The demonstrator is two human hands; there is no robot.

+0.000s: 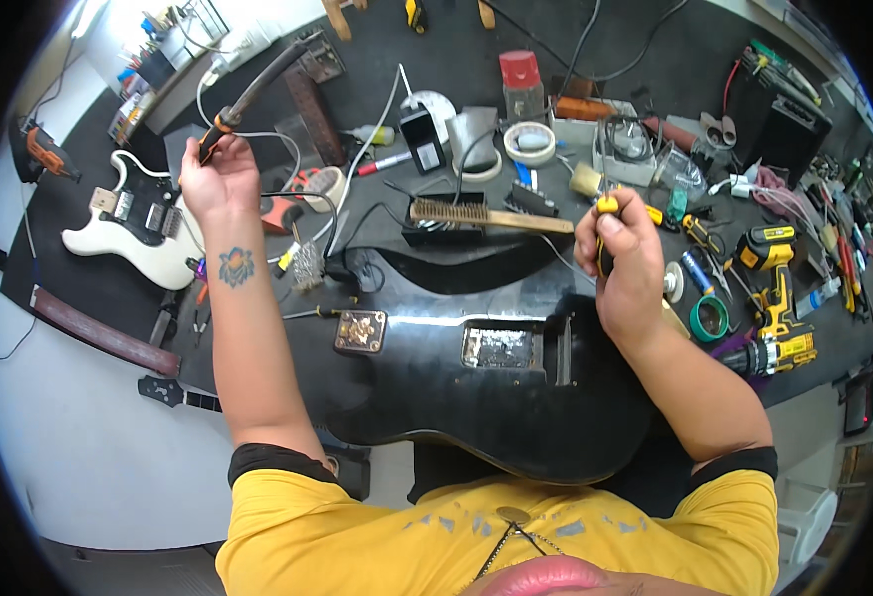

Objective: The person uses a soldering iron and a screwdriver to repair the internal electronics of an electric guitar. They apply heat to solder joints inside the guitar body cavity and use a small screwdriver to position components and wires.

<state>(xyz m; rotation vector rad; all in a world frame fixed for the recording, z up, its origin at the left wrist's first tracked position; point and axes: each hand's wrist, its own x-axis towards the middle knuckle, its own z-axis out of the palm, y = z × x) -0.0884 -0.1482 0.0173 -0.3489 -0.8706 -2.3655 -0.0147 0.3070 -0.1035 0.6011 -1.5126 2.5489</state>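
Up at the left, my left hand (220, 179) is closed around the end of a tool with a black-and-orange handle (220, 127), whose long grey shaft slants up and right. On the right, my right hand (625, 248) grips a yellow-and-black screwdriver (607, 206), its thin shaft upward. Between my forearms lies a black electric guitar body (427, 397) near the bench's front edge. A rectangular cavity shows in its middle. Over its left part is a small plate with brownish, worn-looking patches (361, 332). Neither hand touches the body.
Beyond the body lie a wooden wire brush (496, 216), tape rolls (529, 144) and loose cables. A white guitar body (139, 233) is at the left. A yellow cordless drill (776, 288) and a green tape roll (709, 319) sit at the right, near several hand tools.
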